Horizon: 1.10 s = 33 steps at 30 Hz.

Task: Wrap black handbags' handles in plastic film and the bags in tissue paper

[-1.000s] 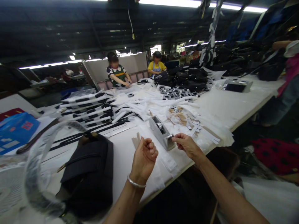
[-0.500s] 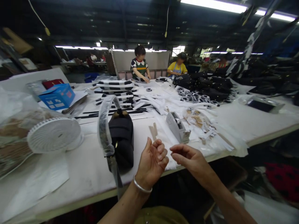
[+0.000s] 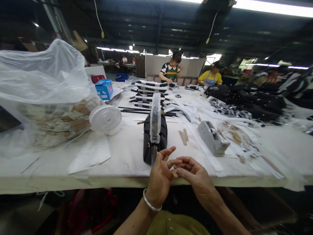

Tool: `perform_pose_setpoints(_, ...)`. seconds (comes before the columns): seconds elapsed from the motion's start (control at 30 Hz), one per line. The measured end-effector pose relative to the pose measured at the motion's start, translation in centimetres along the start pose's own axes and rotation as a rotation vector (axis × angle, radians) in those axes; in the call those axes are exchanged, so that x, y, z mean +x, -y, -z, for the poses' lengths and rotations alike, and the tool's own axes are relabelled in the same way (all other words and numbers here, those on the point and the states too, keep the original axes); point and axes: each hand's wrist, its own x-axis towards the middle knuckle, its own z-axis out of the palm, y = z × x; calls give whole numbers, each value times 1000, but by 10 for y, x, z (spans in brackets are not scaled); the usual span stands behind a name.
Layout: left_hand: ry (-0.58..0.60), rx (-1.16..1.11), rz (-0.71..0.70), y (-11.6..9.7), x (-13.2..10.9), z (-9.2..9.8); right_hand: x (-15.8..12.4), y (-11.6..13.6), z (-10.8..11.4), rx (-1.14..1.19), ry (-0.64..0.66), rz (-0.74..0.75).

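In front of the table's near edge, my left hand (image 3: 160,174) is turned palm up, its fingers apart and partly bent. My right hand (image 3: 195,176) meets it from the right, thumb and fingers pinched together at the left hand's fingertips. Whatever lies in that pinch, if anything, is too small to make out. Just beyond my left hand a black handbag (image 3: 146,138) stands on the table. Its handle (image 3: 155,122) arches up, wrapped in clear plastic, and the strap end hangs toward my left hand. Right of the bag are strips of brown card (image 3: 183,136).
A grey tape dispenser (image 3: 212,138) sits to the right, near paper scraps (image 3: 234,135). Leftward are a white fan (image 3: 105,119) and a big plastic bag of scraps (image 3: 56,120). Wrapped strips (image 3: 151,86), tape rolls (image 3: 220,106) and black bags (image 3: 256,104) lie farther back. Two people sit across.
My view has swung left, so the table's things appear farther right. My hands have come together, the right fingers now at the left fingertips. The left hand's curled fingers have spread.
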Motion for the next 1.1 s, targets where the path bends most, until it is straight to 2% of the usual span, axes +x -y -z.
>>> perform_pose_setpoints(0.1,-16,14,-26,-3,-10,12,0,-14,-15,123,-11,-33)
perform_pose_setpoints(0.2,-25,44,-34,-5,-18,20,-2,-22,-21,118,-12,-49)
perform_pose_setpoints(0.33,1,75,-20,-7,-27,25,-10,-25,-15,-7,-82,-8)
perform_pose_setpoints(0.57,15,27,45,-8,-39,25,-35,-26,4,-78,-165,-14)
perform_pose_setpoints(0.67,-16,31,50,-12,-43,30,-43,-30,24,-136,-167,-38)
perform_pose_setpoints(0.77,-74,71,42,-19,-50,41,-46,-42,57,-231,-167,-99)
perform_pose_setpoints(0.87,-145,106,31,-23,-60,59,-45,-60,96,-272,-289,-151)
perform_pose_setpoints(0.97,-227,134,23,-23,-71,78,-43,-75,130,-178,-449,-158)
perform_pose_setpoints(1.1,-343,180,38,-20,-83,95,-44,-74,165,-72,-564,-102)
